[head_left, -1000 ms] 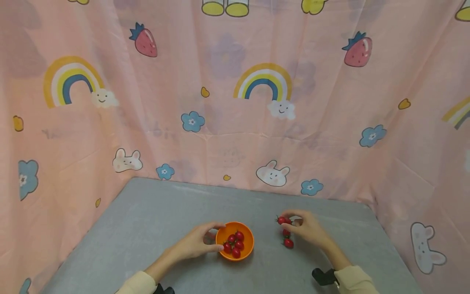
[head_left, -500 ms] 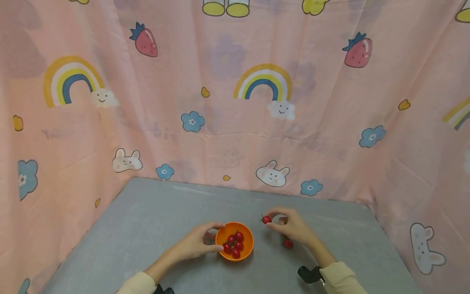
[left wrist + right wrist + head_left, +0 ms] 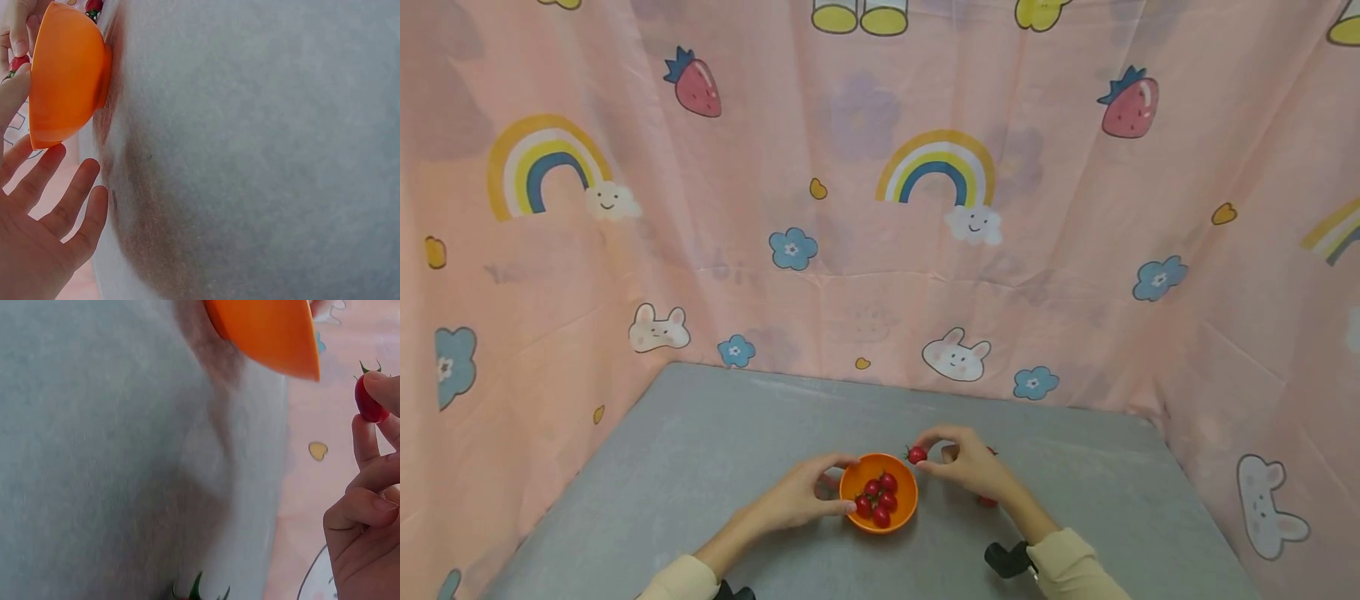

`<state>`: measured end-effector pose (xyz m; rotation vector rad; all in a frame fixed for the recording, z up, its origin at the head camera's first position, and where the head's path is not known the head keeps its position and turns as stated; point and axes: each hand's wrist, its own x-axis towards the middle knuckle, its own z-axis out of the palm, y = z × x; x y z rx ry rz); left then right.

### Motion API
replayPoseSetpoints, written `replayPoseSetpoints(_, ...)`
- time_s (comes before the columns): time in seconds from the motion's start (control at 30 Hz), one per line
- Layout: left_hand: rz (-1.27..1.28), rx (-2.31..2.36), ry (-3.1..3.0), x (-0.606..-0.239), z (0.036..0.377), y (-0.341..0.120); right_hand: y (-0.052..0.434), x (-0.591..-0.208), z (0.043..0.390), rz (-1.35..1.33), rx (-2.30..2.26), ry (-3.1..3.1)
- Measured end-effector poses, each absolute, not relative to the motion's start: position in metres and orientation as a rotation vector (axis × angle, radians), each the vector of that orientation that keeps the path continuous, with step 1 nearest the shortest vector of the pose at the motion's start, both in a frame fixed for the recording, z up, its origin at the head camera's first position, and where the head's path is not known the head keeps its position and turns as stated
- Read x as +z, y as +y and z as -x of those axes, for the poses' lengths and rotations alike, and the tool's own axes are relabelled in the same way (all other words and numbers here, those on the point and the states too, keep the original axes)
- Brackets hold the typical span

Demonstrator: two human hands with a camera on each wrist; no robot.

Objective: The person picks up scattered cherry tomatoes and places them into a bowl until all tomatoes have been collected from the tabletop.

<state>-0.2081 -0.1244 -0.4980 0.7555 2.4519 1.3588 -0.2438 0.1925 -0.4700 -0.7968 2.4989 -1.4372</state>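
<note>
An orange bowl with several cherry tomatoes in it stands on the grey table. At its left side, my left hand holds the bowl between thumb and fingers; in the left wrist view the ring and little fingers spread free of the wall. Just beyond the bowl's right rim, my right hand pinches one red cherry tomato between thumb and fingertips, its green stem end pointing away from the palm. This held tomato is above rim height in the right wrist view.
Behind my right hand and wrist, two more tomatoes lie on the grey table, mostly hidden: a far tomato and a near tomato. A pink patterned curtain encloses the table's back and sides.
My right hand has carried the pinched tomato leftward from the loose tomatoes to beside the bowl's rim. My left hand and the bowl have stayed put.
</note>
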Motion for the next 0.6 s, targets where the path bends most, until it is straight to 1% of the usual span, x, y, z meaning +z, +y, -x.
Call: replayPoseSetpoints(0.6,-0.76,1.375,2.436,-0.5,0.209,-0.124,0.185,-0.47,0.229,0.805,-1.376,2.401)
